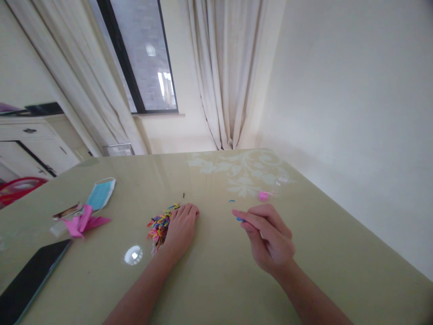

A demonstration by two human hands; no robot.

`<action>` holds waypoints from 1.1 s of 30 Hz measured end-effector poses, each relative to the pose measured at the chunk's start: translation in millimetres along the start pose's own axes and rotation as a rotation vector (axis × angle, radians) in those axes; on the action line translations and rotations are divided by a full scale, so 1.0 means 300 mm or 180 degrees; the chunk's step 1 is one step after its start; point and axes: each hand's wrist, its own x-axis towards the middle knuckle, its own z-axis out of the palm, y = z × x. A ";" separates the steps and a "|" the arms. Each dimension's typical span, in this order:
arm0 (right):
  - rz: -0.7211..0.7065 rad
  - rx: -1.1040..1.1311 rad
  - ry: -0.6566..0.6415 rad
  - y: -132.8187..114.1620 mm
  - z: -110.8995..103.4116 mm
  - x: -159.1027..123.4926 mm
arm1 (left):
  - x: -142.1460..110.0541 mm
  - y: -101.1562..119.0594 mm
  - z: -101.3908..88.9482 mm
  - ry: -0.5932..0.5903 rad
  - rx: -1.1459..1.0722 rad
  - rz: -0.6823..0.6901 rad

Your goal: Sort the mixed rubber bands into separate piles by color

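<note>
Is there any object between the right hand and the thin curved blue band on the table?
Nothing visible stands between the right hand and the thin curved blue band just beyond its fingertips.

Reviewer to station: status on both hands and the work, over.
Left hand on the multicolored pile. Right hand pinching small blue piece. Nothing between the hands.

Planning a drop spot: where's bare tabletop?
Bare: between the left hand and right hand; also right of the right hand, toward the wall. Crowded: left side, with phone, pink piece and mask, plus the colourful pile against the left hand.
</note>
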 end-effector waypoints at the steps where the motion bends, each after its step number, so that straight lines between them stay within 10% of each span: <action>1: 0.0004 -0.0039 0.0074 0.007 0.003 -0.002 | 0.000 0.000 -0.001 0.0048 -0.0021 -0.0047; 6: 0.0393 -0.0456 0.0240 0.146 0.028 -0.017 | 0.007 0.000 -0.009 0.0485 -0.0357 -0.0288; 14: 0.1634 -0.1791 -0.1912 0.432 0.109 -0.113 | 0.025 -0.003 -0.036 0.0969 -0.1273 -0.0536; 25: 0.1811 -0.2078 -0.2316 0.454 0.125 -0.128 | 0.027 0.048 -0.078 0.0765 -0.2725 -0.0421; 33: 0.1291 -0.0279 -0.1354 0.299 0.147 -0.094 | 0.016 0.091 -0.090 0.0575 -0.3356 -0.0634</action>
